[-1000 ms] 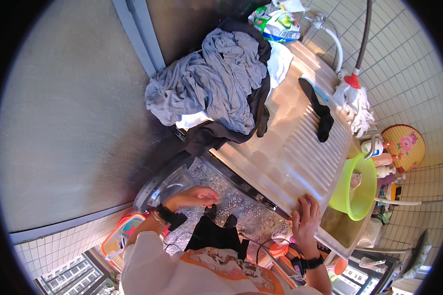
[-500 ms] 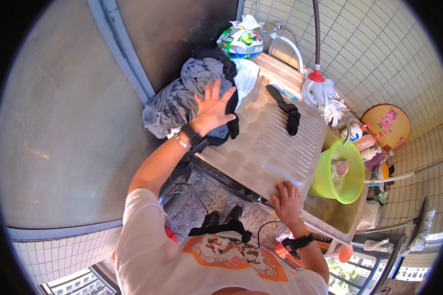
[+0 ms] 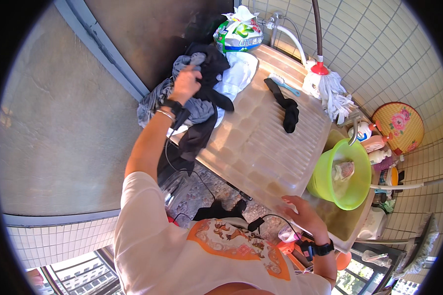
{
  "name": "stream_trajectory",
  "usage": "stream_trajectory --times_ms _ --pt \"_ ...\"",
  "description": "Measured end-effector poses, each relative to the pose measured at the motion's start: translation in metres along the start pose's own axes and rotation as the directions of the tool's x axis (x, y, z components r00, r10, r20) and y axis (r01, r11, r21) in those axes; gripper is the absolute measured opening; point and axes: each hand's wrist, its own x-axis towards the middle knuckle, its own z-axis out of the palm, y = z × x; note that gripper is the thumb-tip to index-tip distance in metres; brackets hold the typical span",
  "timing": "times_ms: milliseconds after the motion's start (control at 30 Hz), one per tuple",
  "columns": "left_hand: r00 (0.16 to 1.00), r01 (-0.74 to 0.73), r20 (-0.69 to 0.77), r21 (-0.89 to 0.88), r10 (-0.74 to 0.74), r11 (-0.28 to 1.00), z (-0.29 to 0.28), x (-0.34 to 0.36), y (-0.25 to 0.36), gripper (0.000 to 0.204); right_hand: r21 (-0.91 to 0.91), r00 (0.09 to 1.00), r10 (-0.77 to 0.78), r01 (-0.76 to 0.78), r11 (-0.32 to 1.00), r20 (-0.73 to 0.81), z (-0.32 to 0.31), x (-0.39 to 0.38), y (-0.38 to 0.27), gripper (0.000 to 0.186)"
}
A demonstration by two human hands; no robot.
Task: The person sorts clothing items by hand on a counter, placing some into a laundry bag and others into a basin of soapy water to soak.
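My left hand [image 3: 186,84] is closed on a grey garment [image 3: 199,112] in the pile at the counter's left end. Beside the grey cloth lies a black garment [image 3: 214,63], and dark fabric hangs over the front edge below it. A white cloth [image 3: 242,70] is spread just right of the pile. My right hand [image 3: 306,217] is open, fingers loosely bent, by the front edge of the ridged washboard counter [image 3: 253,152] near the sink. Farther back on the counter, a black sock [image 3: 289,114] lies next to a blue-handled scrub brush [image 3: 290,90].
A lime-green bucket [image 3: 321,178] stands in the sink under the tap, with a small cloth bundle [image 3: 344,170] inside. Bottles [image 3: 375,143] and a woven fan [image 3: 401,125] line the wall. A mop head [image 3: 327,91] hangs behind. A plastic package [image 3: 238,35] sits at the back.
My left hand has gone from spread over the pile to closed on the grey garment, shifting the clothes. My right hand has lifted off the counter and moved toward me.
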Motion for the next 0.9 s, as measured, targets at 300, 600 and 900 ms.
stream_trajectory --times_ms 300,600,900 --pt "0.999 0.044 -0.014 -0.272 -0.050 0.961 -0.102 0.050 -0.095 0.026 -0.063 0.992 -0.096 0.101 0.993 0.077 -0.006 0.017 -0.121 0.039" --pt "0.982 -0.177 0.007 -0.325 0.189 0.929 -0.132 0.053 -0.138 0.025 -0.410 0.962 -0.201 0.262 0.874 0.187 0.039 0.238 -0.198 0.048" --pt "0.981 -0.195 -0.075 -0.414 0.180 0.889 -0.143 0.046 -0.169 0.027 -0.623 0.957 -0.209 0.041 0.782 -0.200 0.089 0.453 -0.162 0.110"
